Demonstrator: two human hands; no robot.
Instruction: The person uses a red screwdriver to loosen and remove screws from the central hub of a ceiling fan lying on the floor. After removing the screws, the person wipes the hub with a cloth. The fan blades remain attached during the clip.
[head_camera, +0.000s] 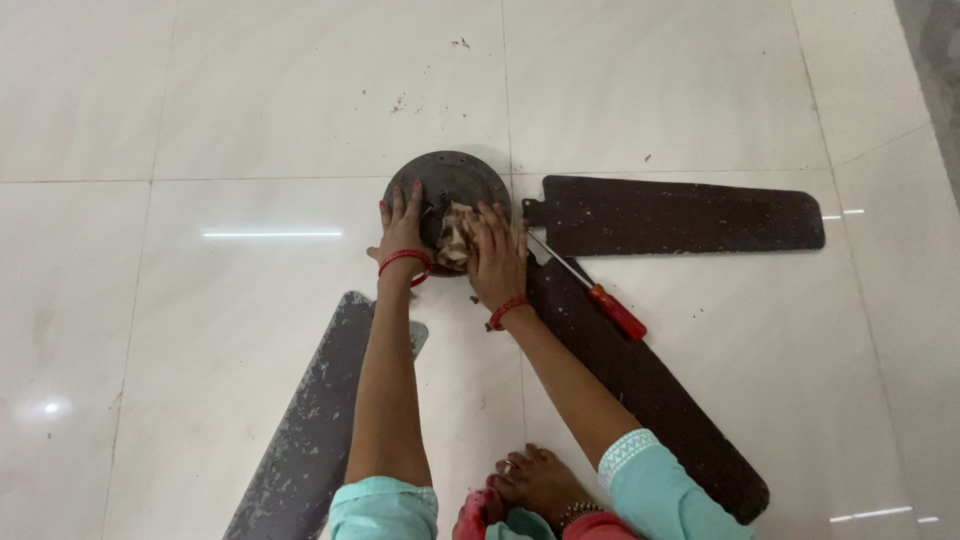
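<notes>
White floor tiles (250, 120): left hand (402, 230) flat, fingers spread, steadies fan hub (450, 175); right hand (495, 255), grip clamped on rag (455, 235), risks slipping onto the loose screwdriver (590, 290) alongside.

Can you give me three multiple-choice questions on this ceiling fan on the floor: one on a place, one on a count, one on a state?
1. Where does the screwdriver lie?
A. On the dark fan blades right of the hub
B. Left of the grey blade
C. In the left hand

2. How many fan blades show?
A. One
B. Two
C. Three

3. What is the right hand doing?
A. Gripping the screwdriver
B. Pressing a cloth on the hub
C. Resting on bare tile

Answers: 1 A, its red handle rests on a dark blade. 2 C, two dark blades and one grey blade. 3 B, the cloth is bunched under it on the round hub, with the left hand flat beside it.
</notes>
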